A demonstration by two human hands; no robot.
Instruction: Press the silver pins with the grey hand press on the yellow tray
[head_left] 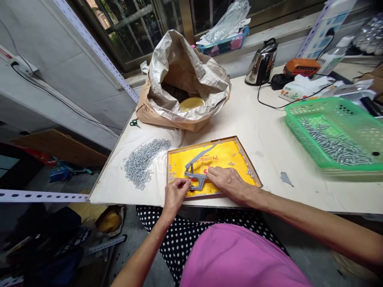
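A grey lever tool (198, 182) with a dark spring and a long raised arm lies in a shallow cardboard tray (247, 161) lined with yellow printed sheet. My right hand (229, 182) is closed at the tool's right end, its fingers curled over the lower handle. At the tool's near left end, my left hand (176, 193) pinches thumb and fingers together beside a small red part. Whatever is between those fingertips is too small to make out. Small metal pins (172, 175) are scattered along the tray's sides.
Left of the tray, a heap of metal pins (143, 161) lies on white cloth, with green scissors (134, 123) behind. A large open paper sack (185, 119) stands behind the tray. At right are a green basket (329, 165) of pins, a kettle (261, 63) and a grey scrap (286, 178).
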